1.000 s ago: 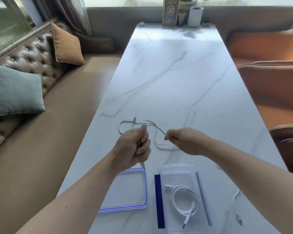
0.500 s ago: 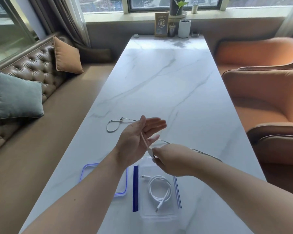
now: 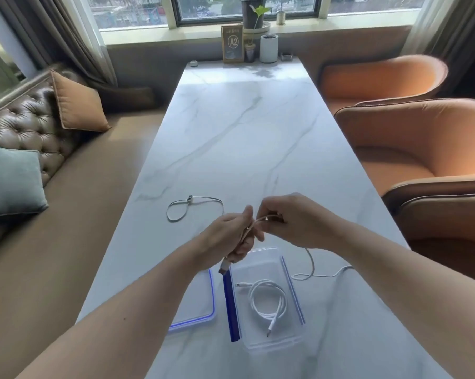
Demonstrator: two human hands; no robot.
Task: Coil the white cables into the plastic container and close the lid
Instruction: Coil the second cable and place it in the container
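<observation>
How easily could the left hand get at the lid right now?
Probably yes, once freed: the lid lies flat close by the left hand, beside the container, with nothing on it. But that hand grips the cable, so it would have to let go first.

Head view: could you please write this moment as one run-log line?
left hand: grips cable | right hand: pinches cable loop | container: open, one coil inside | lid: off, left of container
</observation>
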